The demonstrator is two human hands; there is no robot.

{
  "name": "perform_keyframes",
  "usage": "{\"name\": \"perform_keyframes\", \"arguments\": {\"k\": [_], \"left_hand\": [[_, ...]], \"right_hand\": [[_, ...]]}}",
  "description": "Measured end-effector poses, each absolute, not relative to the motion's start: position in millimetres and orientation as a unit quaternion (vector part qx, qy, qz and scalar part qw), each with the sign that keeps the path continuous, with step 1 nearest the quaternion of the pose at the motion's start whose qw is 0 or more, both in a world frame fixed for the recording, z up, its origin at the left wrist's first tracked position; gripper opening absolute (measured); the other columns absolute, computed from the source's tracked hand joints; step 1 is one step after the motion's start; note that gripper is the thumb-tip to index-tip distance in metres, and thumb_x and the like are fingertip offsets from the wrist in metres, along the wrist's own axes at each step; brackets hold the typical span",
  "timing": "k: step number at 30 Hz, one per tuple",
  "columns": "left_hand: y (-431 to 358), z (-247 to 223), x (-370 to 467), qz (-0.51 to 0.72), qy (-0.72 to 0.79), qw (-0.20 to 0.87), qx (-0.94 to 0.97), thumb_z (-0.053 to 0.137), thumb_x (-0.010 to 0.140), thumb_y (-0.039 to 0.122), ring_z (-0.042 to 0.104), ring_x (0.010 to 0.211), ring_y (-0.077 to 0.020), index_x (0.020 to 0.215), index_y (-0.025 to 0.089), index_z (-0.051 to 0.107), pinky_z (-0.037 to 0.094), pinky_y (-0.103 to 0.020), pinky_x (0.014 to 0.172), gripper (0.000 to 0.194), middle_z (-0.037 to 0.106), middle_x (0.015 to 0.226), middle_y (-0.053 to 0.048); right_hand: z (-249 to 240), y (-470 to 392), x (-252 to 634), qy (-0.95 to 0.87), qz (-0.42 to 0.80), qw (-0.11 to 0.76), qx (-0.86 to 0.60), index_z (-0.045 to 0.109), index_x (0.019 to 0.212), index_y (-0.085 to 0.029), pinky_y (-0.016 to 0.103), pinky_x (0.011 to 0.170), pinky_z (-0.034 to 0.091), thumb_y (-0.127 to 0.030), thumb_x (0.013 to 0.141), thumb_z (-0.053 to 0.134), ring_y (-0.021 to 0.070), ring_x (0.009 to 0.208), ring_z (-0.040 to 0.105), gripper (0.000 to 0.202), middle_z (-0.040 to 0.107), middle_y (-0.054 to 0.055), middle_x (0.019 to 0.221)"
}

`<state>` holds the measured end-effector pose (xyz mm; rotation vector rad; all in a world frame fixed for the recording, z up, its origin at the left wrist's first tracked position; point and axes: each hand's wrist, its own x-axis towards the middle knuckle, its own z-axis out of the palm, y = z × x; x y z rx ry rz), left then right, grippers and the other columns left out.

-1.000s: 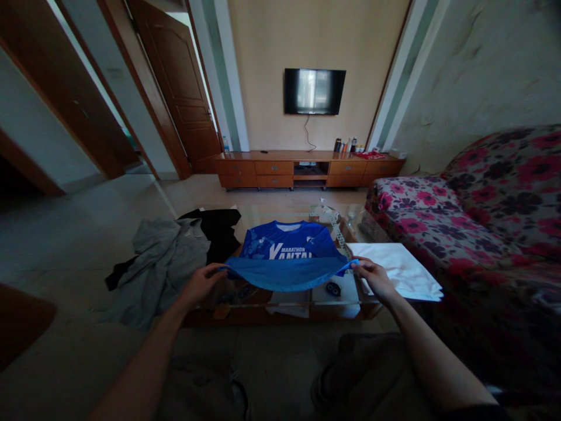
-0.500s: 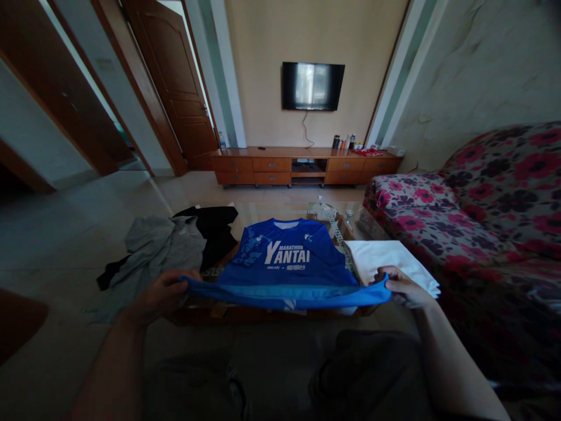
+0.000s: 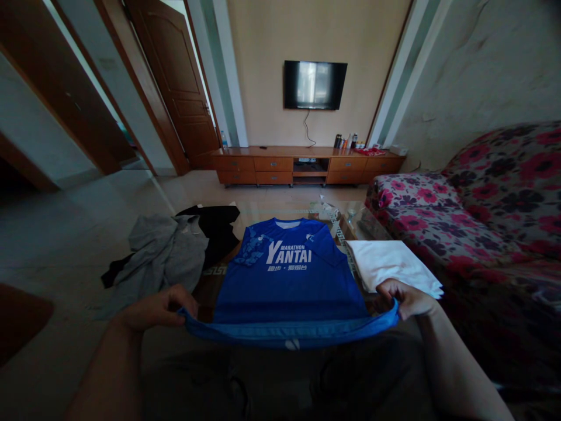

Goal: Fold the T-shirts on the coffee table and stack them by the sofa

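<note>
A blue T-shirt (image 3: 289,286) with white "Marathon Yantai" lettering lies front up on a glass-topped table, its neckline pointing away from me. My left hand (image 3: 169,307) pinches the left corner of its hem. At the other end, my right hand (image 3: 401,298) grips the right corner. Between both hands the hem is stretched and lifted off the near table edge, sagging slightly, with its lighter inside showing. To the right lies a folded white cloth (image 3: 390,263), close to my right hand. A grey garment (image 3: 169,251) sits loosely heaped on the left, beside a black garment (image 3: 219,225).
Past the table stands a low wooden cabinet (image 3: 272,166) with bottles and small items on it. A television (image 3: 314,85) hangs on the wall above. On the right is a flowered sofa (image 3: 473,222). A clear glass (image 3: 351,216) stands near the table's far right corner.
Both hands have drawn the shirt's hem toward me and lower in view, so more of the shirt's lower front shows flat. The grip on both corners is kept.
</note>
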<state>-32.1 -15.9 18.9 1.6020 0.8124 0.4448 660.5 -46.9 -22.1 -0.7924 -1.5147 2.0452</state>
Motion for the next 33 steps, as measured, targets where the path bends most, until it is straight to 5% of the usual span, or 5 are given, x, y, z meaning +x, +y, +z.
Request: {"name": "perform_keyframes", "arguments": {"k": [9, 15, 21, 26, 33], "left_hand": [[-2.6, -1.1, -25.7, 0.299, 0.478, 0.624, 0.542, 0.082, 0.078, 0.044, 0.067, 0.074, -0.0171, 0.097, 0.019, 0.073, 0.056, -0.027, 0.067, 0.032, 0.072, 0.084, -0.004], [63.4, -21.7, 35.2, 0.439, 0.519, 0.584, 0.444, 0.087, 0.069, 0.040, 0.071, 0.082, -0.0207, 0.102, 0.016, 0.073, 0.059, -0.032, 0.078, 0.044, 0.076, 0.093, -0.007], [130.4, -86.3, 58.7, 0.403, 0.674, 0.331, 0.524, 0.070, 0.076, 0.047, 0.072, 0.081, -0.0241, 0.097, 0.014, 0.076, 0.055, -0.031, 0.070, 0.039, 0.078, 0.090, -0.009], [153.4, -110.6, 64.8, 0.374, 0.721, 0.252, 0.526, 0.064, 0.084, 0.039, 0.072, 0.095, -0.0254, 0.099, 0.016, 0.075, 0.054, -0.033, 0.083, 0.030, 0.078, 0.102, -0.012], [159.7, -118.8, 71.7, 0.333, 0.753, 0.197, 0.533, 0.067, 0.085, 0.034, 0.072, 0.091, -0.0251, 0.113, 0.016, 0.070, 0.054, -0.036, 0.087, 0.034, 0.076, 0.101, -0.012]], "right_hand": [[-10.9, -29.1, 643.9, -0.496, 0.652, 0.395, -0.416, 0.052, 0.083, -0.022, 0.021, 0.051, 0.032, -0.044, 0.076, 0.087, 0.0078, 0.053, 0.042, 0.042, 0.049, -0.007, 0.064], [-3.5, 31.3, 613.2, -0.458, 0.527, 0.496, -0.516, 0.058, 0.091, -0.021, 0.027, 0.064, 0.049, -0.048, 0.066, 0.091, 0.0124, 0.065, 0.059, 0.049, 0.066, -0.002, 0.076], [-47.3, 98.8, 603.3, -0.461, 0.376, 0.476, -0.648, 0.062, 0.089, -0.020, 0.026, 0.054, 0.045, -0.049, 0.065, 0.085, 0.0151, 0.058, 0.060, 0.045, 0.071, 0.003, 0.072], [-87.3, 118.2, 605.0, -0.486, 0.233, 0.402, -0.740, 0.069, 0.091, -0.019, 0.026, 0.058, 0.048, -0.041, 0.077, 0.074, 0.0184, 0.063, 0.067, 0.026, 0.076, 0.007, 0.076], [-107.9, 122.8, 610.0, -0.516, 0.137, 0.349, -0.770, 0.067, 0.107, -0.018, 0.028, 0.073, 0.051, -0.034, 0.086, 0.066, 0.0211, 0.080, 0.072, 0.027, 0.077, 0.008, 0.087]]}}
